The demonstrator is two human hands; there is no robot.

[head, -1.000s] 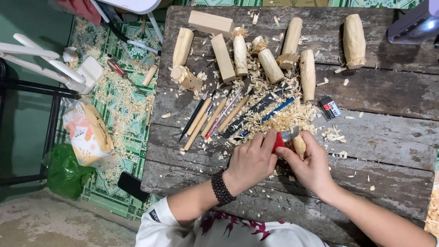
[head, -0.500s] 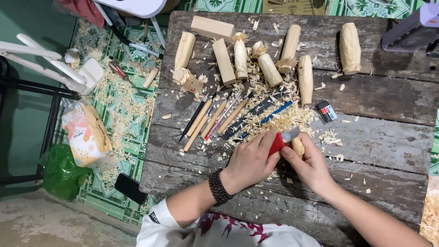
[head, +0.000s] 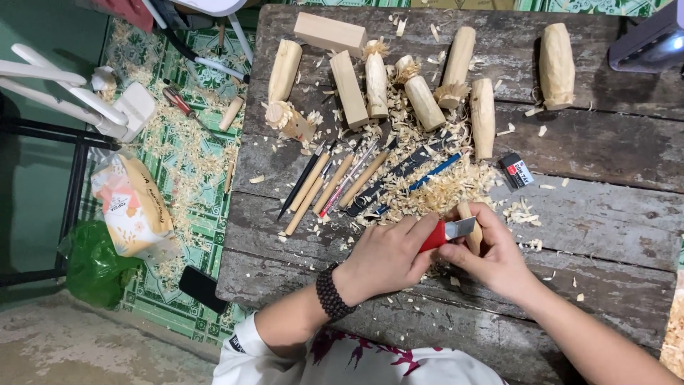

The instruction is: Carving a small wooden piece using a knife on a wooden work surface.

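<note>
A: What has the left hand (head: 388, 257) got?

B: It is clenched round a red-handled knife (head: 445, 232). The red grip shows between its fingers and the pale blade sticks out toward three o'clock.

A: And the right hand (head: 491, 258)?

B: Grasping a small wooden piece (head: 470, 229), held upright in the fingers. The blade lies against that piece, touching it, with the right thumb just under the blade.

A: Where on the bench (head: 605, 150) is that?

B: Near the front edge, a little toward five o'clock from the bench's middle. Both hands meet there, wrists coming in from six o'clock. A dark bead bracelet (head: 333, 291) sits on the left wrist.

A: What lies around them?

B: At twelve o'clock from the hands, a heap of wood shavings (head: 442, 189). At ten o'clock, a row of long carving tools (head: 335, 184) laid side by side, slanting. Beyond them, along the far side, several rounded wooden blanks (head: 424, 100) and a square block (head: 330, 33). One larger carved blank (head: 556, 65) stands apart at one o'clock. A small dark box (head: 516, 171) rests just right of the shavings.

A: And off the bench?

B: At nine o'clock, on the patterned floor mat (head: 142, 121), a printed paper bag (head: 132, 207) and a green plastic bag (head: 92, 264), with more shavings strewn about.
</note>
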